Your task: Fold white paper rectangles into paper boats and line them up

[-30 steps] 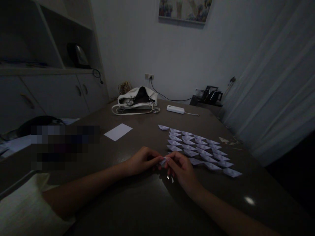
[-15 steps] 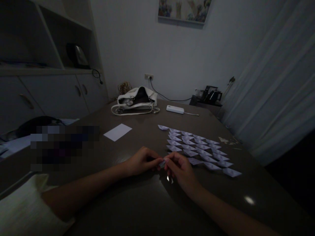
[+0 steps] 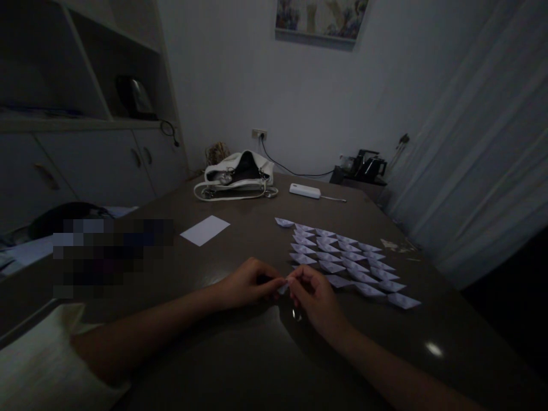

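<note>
Close together over the table (image 3: 205,354), both hands pinch one small folded piece of white paper (image 3: 283,289). My left hand (image 3: 252,282) grips it from the left between thumb and fingers. From the other side, my right hand (image 3: 314,294) holds it with thumb and index finger. Most of the paper is hidden by the fingertips. Just beyond and to the right of my right hand stand rows of small white folded paper boats (image 3: 353,265). A flat white sheet of paper (image 3: 205,230) lies farther off, to the left.
A white handbag (image 3: 240,177) sits at the table's far side. Right of it lies a white power bank (image 3: 305,190) with a short cable. Small pale scraps (image 3: 398,245) lie near the right edge. A dark kettle (image 3: 136,98) stands on the left shelf.
The fingertips have shifted slightly on the small paper, and its visible part looks a little different. Both hands stay in nearly the same place; the boats and sheet have not moved.
</note>
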Demonstrator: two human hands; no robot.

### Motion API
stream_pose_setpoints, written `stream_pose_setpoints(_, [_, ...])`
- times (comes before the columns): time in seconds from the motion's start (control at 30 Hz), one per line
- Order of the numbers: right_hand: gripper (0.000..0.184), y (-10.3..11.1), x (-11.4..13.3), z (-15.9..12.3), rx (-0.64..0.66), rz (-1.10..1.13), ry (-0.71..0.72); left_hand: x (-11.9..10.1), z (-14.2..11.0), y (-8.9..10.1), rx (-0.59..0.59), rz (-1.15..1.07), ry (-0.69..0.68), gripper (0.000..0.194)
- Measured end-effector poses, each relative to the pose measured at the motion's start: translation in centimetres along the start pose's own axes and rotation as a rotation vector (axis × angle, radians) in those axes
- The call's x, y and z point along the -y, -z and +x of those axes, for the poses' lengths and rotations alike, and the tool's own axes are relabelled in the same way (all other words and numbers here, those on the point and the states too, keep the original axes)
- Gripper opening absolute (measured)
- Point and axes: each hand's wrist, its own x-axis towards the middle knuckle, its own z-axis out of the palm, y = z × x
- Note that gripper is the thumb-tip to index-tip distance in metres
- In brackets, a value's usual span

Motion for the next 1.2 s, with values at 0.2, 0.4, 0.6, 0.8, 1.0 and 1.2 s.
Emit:
stream_pose_setpoints(0.2, [0.018, 0.06, 0.15, 0.07, -0.034, 0.005, 0.016, -0.19, 0.03, 0.06, -0.016, -0.017, 0.041, 0.039])
stream_pose_setpoints(0.4, [0.018, 0.05, 0.32, 0.04, -0.084, 0.022, 0.02, -0.59, 0.04, 0.06, -0.032, -0.001, 0.043, 0.039])
stream_pose_setpoints(0.6, [0.018, 0.03, -0.03, 0.0, -0.076, 0.034, 0.032, -0.74, -0.01, 0.01, -0.043, -0.009, 0.048, 0.039])
stream_pose_setpoints(0.8, [0.021, 0.05, 0.19, 0.2, -0.102, 0.05, 0.015, -0.4, 0.03, 0.09, -0.027, -0.036, 0.069, 0.041])
stream_pose_setpoints(1.0, [0.022, 0.01, 0.13, 0.15, -0.136, 0.079, 0.001, -0.21, 0.09, 0.07, -0.031, -0.085, 0.081, 0.037])
stream_pose_setpoints(1.2, [0.022, 0.0, 0.25, 0.17, -0.119, 0.088, 0.0, -0.15, 0.0, 0.08, -0.06, -0.085, 0.064, 0.034])
